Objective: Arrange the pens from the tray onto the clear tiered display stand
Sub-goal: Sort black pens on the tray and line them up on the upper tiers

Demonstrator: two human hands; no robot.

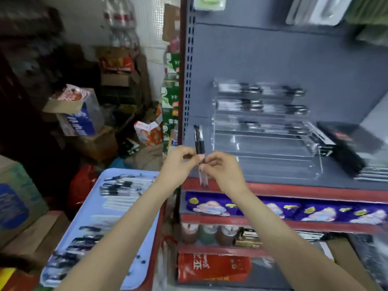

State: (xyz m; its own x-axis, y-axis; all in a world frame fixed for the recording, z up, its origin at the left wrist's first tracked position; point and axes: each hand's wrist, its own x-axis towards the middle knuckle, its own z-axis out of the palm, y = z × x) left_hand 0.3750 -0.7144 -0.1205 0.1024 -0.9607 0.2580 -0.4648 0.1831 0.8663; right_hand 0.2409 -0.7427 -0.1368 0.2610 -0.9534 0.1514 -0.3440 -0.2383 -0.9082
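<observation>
1. far left, cardboard boxes (19, 198) are stacked beside the aisle, with more cartons (79, 120) and packaged goods piled behind them; all of it is blurred.
2. a pale blue tray (134, 244) sits low at left, just beside the shelf unit. loose pens (120, 186) with black caps and clear barrels lie across it in rough groups, some near the far end, others near the close end.
3. the left hand (178, 164) is raised above the tray's far right corner, fingers curled, thumb and fingertips pinching a small bundle of pens (200, 148).
4. that bundle stands nearly upright between the two hands, black ends up and clear barrels hanging below the fingers, in front of the shelf's left edge. how many pens it holds cannot be told.
5. the right hand (224, 171) meets the left at the bundle, fingers curled and pinching the same pens from the other side.
6. the grey shelf (273, 181) with a red front lip carries the clear tiered display stand (266, 141), to the right of the hands and apart from them. its upper tiers hold rows of pens (260, 97); the lower tiers look bare, though blur makes this uncertain.
7. right of the stand, touching or just beside it, lies a black box (352, 143).
8. below, lower shelves hold purple packets (283, 208) and jars (206, 234).
</observation>
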